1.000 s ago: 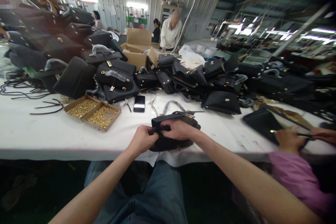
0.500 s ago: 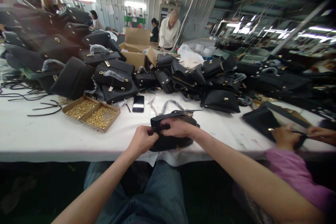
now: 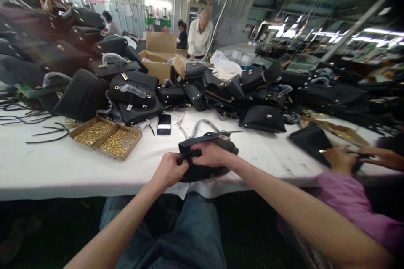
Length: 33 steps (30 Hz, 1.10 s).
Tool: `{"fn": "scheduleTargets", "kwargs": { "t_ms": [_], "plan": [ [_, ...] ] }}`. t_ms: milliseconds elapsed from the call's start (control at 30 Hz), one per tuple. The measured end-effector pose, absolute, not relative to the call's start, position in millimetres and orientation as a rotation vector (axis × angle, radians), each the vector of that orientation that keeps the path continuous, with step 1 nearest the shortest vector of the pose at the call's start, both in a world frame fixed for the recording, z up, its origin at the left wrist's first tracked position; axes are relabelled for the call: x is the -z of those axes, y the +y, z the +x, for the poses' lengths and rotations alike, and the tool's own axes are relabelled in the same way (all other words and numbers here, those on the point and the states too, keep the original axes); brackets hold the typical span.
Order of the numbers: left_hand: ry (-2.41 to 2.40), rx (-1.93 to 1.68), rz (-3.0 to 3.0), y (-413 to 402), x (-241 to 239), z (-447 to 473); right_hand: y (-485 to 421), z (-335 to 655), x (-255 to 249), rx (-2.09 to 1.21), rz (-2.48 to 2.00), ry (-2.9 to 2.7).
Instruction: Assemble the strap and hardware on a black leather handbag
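"Hands?"

"Left hand pinched narrow on the left edge of a black leather-look handbag. Right hand tucked under its flap, fingertips hidden, can't tell grip."

"Bag where?"

"Near edge of white-covered table, clear-wrapped handle on far side."

"Then?"

"Leftward: shallow brown cardboard tray, two compartments, small gold metal pieces. Black phone just beside."

"Beyond?"

"Heaped black handbags, open brown carton, person in white shirt."
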<state>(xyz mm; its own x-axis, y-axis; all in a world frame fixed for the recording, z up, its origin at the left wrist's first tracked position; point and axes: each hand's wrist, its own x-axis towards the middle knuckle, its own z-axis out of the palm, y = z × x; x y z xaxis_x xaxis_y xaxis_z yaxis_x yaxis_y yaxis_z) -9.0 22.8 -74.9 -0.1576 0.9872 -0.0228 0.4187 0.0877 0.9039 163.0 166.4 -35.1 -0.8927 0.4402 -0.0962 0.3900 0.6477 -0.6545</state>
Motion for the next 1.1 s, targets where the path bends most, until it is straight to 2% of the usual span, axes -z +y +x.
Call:
{"fn": "scheduleTargets", "kwargs": {
  "t_ms": [267, 600, 1100],
  "plan": [
    [1.733, -1.000, 1.483, 28.7, 66.1, -8.3, 166.3, 163.8, 36.2, -1.139, -0.696, -2.767],
    [1.842, -1.066, 1.489, 30.2, 84.4, -2.5, 166.2, 162.8, 29.3, -1.165, -0.725, -2.793],
    [1.928, -1.077, 1.588, 18.8, 80.4, 1.3, 161.1, 170.5, 31.2, -1.031, -0.646, -2.802]
  ]
}}
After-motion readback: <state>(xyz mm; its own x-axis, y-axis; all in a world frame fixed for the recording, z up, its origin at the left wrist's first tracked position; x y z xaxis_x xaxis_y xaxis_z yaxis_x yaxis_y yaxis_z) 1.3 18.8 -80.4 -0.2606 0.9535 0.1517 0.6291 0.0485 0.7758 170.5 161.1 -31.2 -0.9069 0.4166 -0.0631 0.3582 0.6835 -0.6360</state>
